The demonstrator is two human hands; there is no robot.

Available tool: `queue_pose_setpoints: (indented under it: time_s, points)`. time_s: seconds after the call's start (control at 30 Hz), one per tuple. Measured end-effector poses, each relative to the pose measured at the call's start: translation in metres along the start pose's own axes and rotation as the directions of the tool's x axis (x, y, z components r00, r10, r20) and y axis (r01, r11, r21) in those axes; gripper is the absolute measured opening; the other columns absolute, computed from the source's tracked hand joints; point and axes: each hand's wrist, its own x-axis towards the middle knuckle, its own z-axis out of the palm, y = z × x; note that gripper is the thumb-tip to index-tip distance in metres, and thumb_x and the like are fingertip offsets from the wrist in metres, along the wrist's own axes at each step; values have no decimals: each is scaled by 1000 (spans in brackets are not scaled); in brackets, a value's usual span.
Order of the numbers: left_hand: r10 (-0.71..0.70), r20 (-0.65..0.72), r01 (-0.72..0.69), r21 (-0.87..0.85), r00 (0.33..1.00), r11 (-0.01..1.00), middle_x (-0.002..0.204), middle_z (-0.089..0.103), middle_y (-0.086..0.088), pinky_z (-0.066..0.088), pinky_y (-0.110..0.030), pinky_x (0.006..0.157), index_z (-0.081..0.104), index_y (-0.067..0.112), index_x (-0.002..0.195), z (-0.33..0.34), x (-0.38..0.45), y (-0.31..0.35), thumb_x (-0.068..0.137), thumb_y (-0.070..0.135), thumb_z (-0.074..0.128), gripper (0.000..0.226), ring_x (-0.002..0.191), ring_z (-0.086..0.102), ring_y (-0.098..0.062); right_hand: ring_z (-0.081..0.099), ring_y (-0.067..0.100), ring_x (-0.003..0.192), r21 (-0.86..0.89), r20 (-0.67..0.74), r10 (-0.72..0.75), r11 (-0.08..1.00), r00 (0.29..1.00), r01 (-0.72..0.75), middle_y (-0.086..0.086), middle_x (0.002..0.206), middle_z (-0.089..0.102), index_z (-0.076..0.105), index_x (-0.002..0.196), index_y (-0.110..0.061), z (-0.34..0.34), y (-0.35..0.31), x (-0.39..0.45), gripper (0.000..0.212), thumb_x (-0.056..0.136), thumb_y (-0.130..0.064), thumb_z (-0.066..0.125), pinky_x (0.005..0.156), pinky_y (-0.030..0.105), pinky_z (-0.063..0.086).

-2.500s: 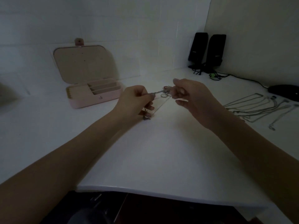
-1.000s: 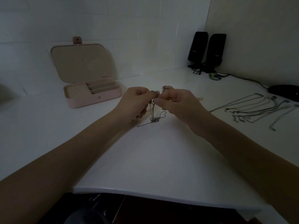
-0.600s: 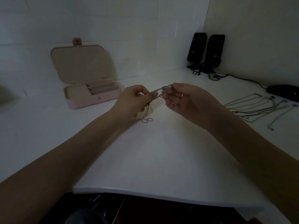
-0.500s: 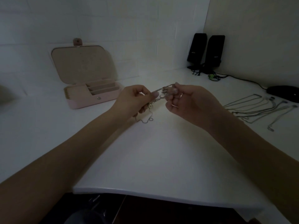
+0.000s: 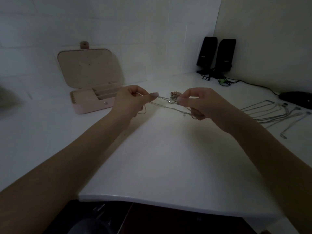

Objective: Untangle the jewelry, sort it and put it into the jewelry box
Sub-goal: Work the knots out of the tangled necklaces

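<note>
1. In the head view we hold our left hand [image 5: 133,100] and our right hand [image 5: 197,103] up over the white surface [image 5: 160,157], a little apart.
2. Our left hand pinches one end of a thin chain [image 5: 166,103] between thumb and finger. A bit of chain also hangs down under that hand.
3. Our right hand pinches the other end, and more chain is bunched under its curled fingers.
4. The chain runs between both hands, in two thin lines. A small knot of jewelry [image 5: 173,97] sits close to our right thumb. It is too dark and tiny to tell how it is knotted.
5. The pink jewelry box [image 5: 94,102] stands open on the surface, to the left of our left hand. We see no jewelry in its trays.
6. A few sorted chains [image 5: 270,112] lie in rows on the surface, to the right.
7. Two black speakers [image 5: 217,55] stand in the far corner.
8. We think the chain is very light, soft and floppy. It can slip from our fingers, and it may snap if we pull hard.
9. We think it is best to hold it right beside the knot and pull gently.
</note>
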Motion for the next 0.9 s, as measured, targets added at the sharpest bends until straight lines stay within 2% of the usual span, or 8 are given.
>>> queue_pose_setpoints:
  time_s: [0.1,0.2,0.37,0.47,0.57,0.67,0.77,0.9]
  points:
    - [53,-4,-53,8,999,999,43,38,6,20,-13,36,53,15,62,2,-1,-1,71,25,81,31,38,32,-8,41,-2,35,-296,-97,-113,952,989,80,-17,36,46,60,71,-12,-1,2,1,33,87,-41,62,43,8,28]
    - [-17,14,17,7,1000,1000,50,39,3,20,-11,37,53,16,65,-1,1,0,73,27,79,30,39,35,-6,37,0,38,-208,-122,-159,969,980,131,-11,41,42,51,63,-8,-5,2,0,46,86,-47,61,48,12,30]
    - [-238,255,284,-159,937,946,59,38,3,20,-16,38,53,16,69,-10,7,8,81,14,71,21,45,37,-7,32,1,38,-231,-21,-135,965,991,126,-14,39,38,60,61,-13,-13,6,1,35,85,-38,66,45,9,27]
    - [-257,286,322,-210,923,923,58,40,2,22,-17,38,56,13,69,-13,10,9,83,5,66,19,48,36,-8,46,5,52,135,-86,-31,990,996,43,-7,53,48,48,60,-17,-15,6,5,38,93,-35,56,60,17,44]
    - [-225,297,279,-153,928,948,60,51,-1,32,-17,38,65,6,78,-12,10,4,83,0,64,8,50,45,-8,59,13,56,582,-5,131,806,991,-104,-1,53,51,40,58,-18,-17,3,7,42,97,-33,48,67,27,56]
    - [-222,290,265,-115,931,957,62,56,-1,39,-15,41,67,5,81,-10,11,1,85,-2,62,10,52,48,-7,37,11,38,612,22,191,773,981,-164,-4,44,33,39,62,-18,-16,2,6,40,97,-36,47,55,24,51]
    - [-180,279,215,-102,943,971,66,54,-2,40,-14,44,66,6,85,-10,12,-2,87,2,61,7,56,47,-8,23,8,38,554,3,185,818,983,-155,-6,46,27,54,74,-15,-16,1,5,29,96,-34,51,47,21,39]
    - [-81,231,78,21,970,997,65,54,1,38,-13,44,67,8,86,-7,10,-7,87,15,64,7,53,46,-5,17,6,44,552,84,101,824,991,-131,-8,53,28,66,111,-18,-16,1,4,24,96,-29,51,45,19,26]
